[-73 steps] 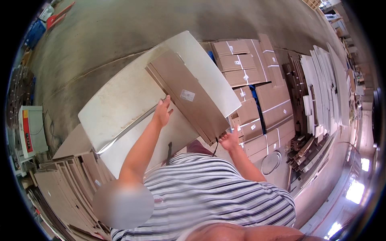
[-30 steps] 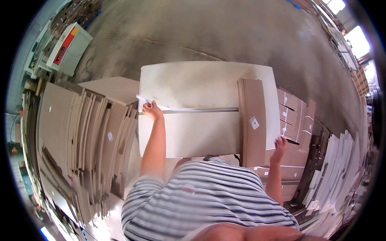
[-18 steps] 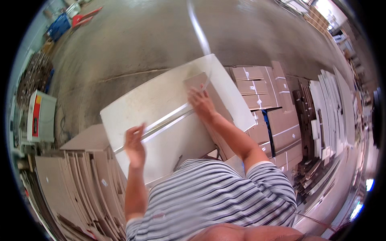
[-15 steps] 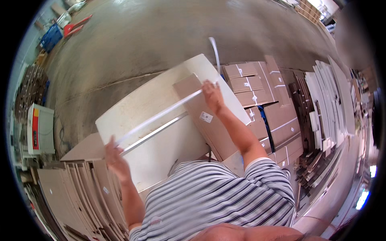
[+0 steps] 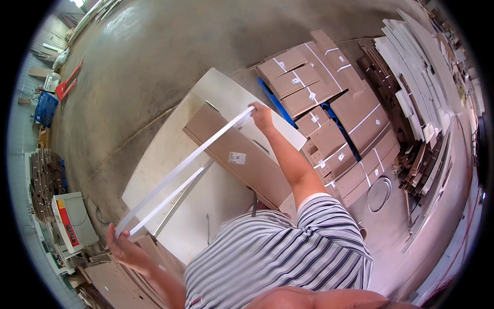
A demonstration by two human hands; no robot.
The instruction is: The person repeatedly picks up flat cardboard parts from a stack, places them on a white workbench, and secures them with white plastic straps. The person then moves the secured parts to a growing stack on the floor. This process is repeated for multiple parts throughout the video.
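A long white strap is stretched slantwise between my two hands, doubled back on itself at the left. My right hand pinches its upper end above the flat brown carton, which bears a white label. At the lower left, my left hand has the folded end of the strap between thumb and fingers. Beneath the strap, the carton lies across a white tabletop. A thin metal-edged strip runs along the tabletop beside the carton.
Strapped brown cartons are stacked on a blue pallet at the right. White panels lean beyond them. Brown boards stand at the lower left near a white machine. A strap coil lies on the floor at the right.
My left hand has moved down and to the left, and the strap now shows as two strands. The view has turned, with the carton and stacked boxes shifted in the picture.
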